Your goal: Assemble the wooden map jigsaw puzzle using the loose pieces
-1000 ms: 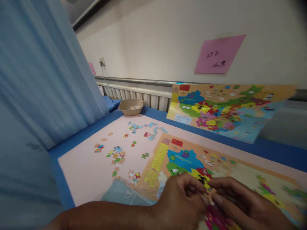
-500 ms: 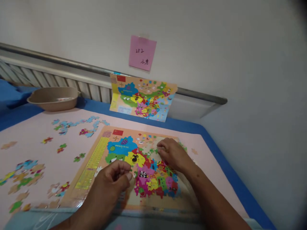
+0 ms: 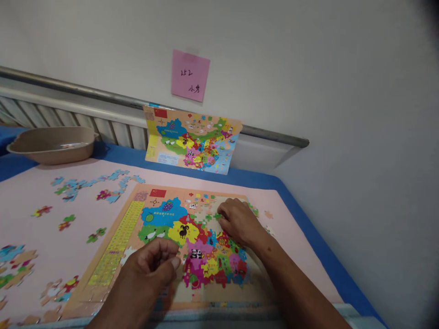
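A partly assembled map jigsaw puzzle (image 3: 166, 212) lies in its flat frame before me, with coloured regions and a bare pale patch at the upper right. My right hand (image 3: 240, 221) rests over that patch, fingertips bent down and closed at a small green puzzle piece (image 3: 218, 216); the fingers partly hide it. My left hand (image 3: 154, 262) hovers over the lower left of the puzzle, fingers loosely curled and thumb a little apart from them. Nothing shows between them. The panda section (image 3: 196, 254) lies just right of its fingertips.
Loose puzzle pieces (image 3: 65, 222) lie scattered on the pink surface at left, some joined in a blue strip (image 3: 92, 182). A printed reference map (image 3: 192, 139) leans on the rail (image 3: 274, 135). A beige basin (image 3: 53, 157) stands at the back left, and a pink note (image 3: 190, 75) hangs on the wall.
The whole view has shifted, so most things appear farther left. Both hands keep nearly the same places over the puzzle, the right fingers still at the pale patch.
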The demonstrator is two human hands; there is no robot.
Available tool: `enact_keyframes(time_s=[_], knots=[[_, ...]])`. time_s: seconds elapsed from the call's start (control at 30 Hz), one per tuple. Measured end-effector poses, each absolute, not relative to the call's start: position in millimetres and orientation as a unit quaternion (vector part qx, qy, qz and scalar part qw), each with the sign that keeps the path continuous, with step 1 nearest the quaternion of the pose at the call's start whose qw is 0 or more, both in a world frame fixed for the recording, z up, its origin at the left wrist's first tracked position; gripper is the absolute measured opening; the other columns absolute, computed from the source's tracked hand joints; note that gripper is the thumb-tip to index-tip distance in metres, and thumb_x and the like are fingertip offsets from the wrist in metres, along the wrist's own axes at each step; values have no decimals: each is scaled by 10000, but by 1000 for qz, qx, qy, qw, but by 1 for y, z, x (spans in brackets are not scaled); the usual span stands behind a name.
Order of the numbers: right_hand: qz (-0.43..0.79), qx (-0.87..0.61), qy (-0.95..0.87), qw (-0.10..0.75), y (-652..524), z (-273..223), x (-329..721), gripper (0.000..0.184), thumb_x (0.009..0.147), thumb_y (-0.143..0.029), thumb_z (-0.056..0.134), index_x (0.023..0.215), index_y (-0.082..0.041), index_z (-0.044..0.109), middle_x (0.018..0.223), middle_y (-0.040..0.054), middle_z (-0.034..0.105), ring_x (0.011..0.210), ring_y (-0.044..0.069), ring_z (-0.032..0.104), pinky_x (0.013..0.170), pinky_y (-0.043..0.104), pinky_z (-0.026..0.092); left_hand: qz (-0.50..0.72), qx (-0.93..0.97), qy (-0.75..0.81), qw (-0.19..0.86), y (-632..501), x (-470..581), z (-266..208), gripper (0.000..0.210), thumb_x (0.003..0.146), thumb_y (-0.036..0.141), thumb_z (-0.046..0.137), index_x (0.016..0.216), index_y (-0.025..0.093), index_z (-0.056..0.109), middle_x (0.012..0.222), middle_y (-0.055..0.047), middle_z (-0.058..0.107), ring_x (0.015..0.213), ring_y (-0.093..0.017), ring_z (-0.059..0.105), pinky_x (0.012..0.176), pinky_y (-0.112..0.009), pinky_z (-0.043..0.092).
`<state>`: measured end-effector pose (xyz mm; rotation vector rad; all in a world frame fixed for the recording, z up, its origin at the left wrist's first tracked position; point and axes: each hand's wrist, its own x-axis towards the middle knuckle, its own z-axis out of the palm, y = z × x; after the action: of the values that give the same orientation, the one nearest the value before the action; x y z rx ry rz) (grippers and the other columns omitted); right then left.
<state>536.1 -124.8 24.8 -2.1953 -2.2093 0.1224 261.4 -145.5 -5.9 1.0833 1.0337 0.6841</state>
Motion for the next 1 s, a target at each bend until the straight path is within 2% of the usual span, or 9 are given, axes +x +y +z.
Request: enact_keyframes(time_s=[0.2,0.33,0.5,0.8,1.0], knots=[[32,-685,-726,45,-125,20,533,32,929,-192,659,897,-189,660,954,54,652,915,214,537,775,322,293,349,455,468,673,-151,266,-4,278,783,418,806,889,185,699,726,19,626,639,-119,521,587,-211,410],[31,-655,-750,80,-123,7,530,106,973,-294,685,1014,-198,701,1006,55,647,972,226,534,819,330,306,356,455,466,670,-153,269,-5,259,765,401,804,862,186,698,695,29,597,596,-104,478,551,-208,367],[43,-655,-748,92,-122,3,530,120,953,-256,702,1062,-207,716,1022,50,652,1006,232,546,847,334,312,357,466,470,659,-152,268,-5,237,770,395,793,859,191,710,709,19,604,616,-114,483,556,-212,371],[35,-669,-738,76,-124,11,536,44,929,-241,670,948,-204,684,963,51,663,909,225,534,790,341,292,354,451,472,669,-152,269,-4,277,746,422,808,852,191,698,694,26,600,589,-111,473,543,-212,360],[14,-686,-725,60,-121,11,537,85,924,-266,673,870,-204,650,928,48,661,872,221,530,766,346,279,342,467,473,665,-150,266,-5,270,771,411,794,864,179,692,683,37,572,580,-103,457,545,-211,353]])
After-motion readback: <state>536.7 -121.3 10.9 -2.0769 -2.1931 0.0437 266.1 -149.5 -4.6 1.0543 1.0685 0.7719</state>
